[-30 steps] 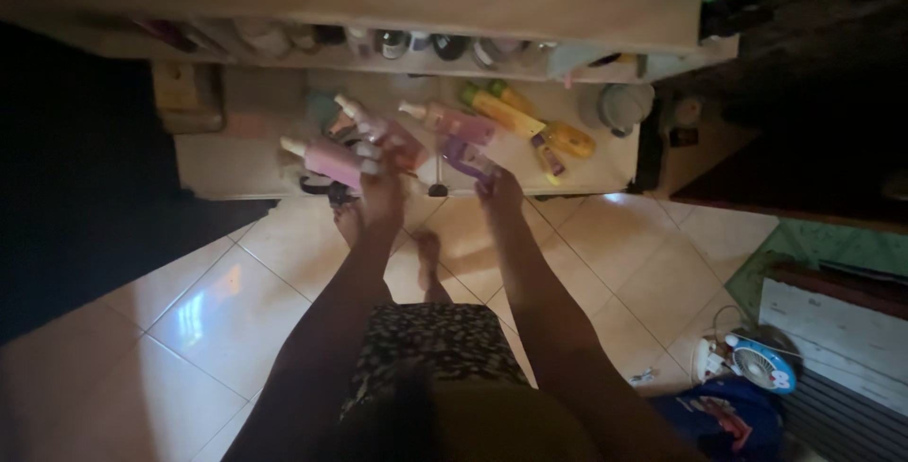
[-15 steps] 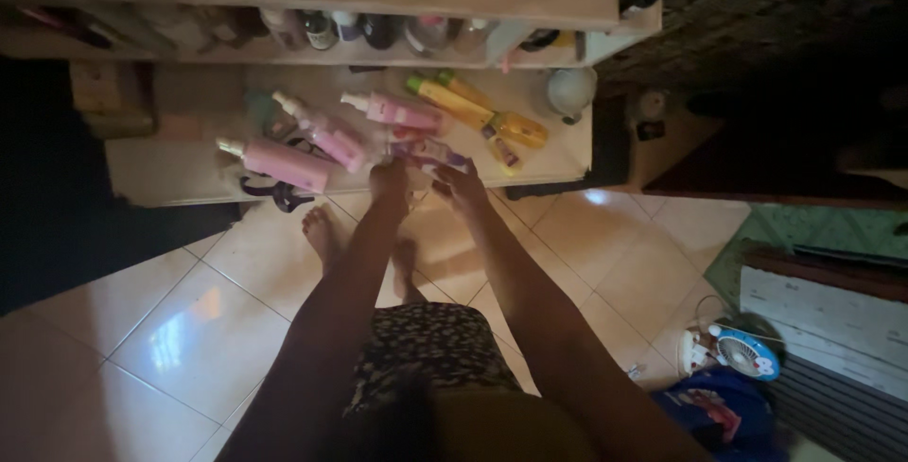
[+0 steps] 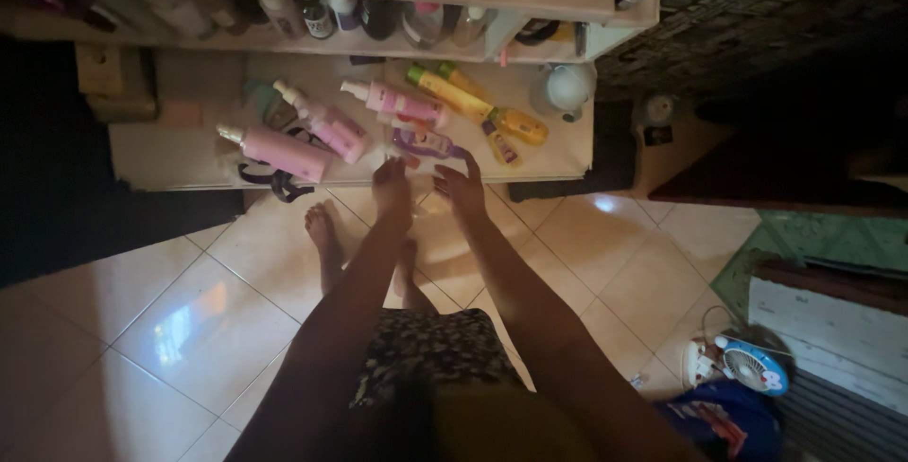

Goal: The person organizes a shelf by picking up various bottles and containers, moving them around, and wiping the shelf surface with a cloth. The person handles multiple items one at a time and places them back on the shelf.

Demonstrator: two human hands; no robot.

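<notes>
My left hand (image 3: 392,191) and my right hand (image 3: 461,188) reach down side by side toward the front edge of a low white shelf (image 3: 170,155). Both hold nothing and their fingers are spread, fingertips just short of a small purple tube (image 3: 427,143) lying there. Behind it lie pink pump bottles (image 3: 397,103), another pink bottle (image 3: 279,151) to the left, and yellow bottles (image 3: 473,103) to the right. My bare feet (image 3: 326,244) stand on the tiled floor below.
An upper shelf (image 3: 312,17) holds a row of upright bottles. A white round object (image 3: 570,87) sits at the shelf's right end. A small blue fan (image 3: 747,367) and a blue bag (image 3: 724,419) lie at lower right beside a white box (image 3: 832,330).
Both hands have drawn back from among the bottles to the shelf's front edge and come closer together. The view has shifted, so the shelf sits more to the left.
</notes>
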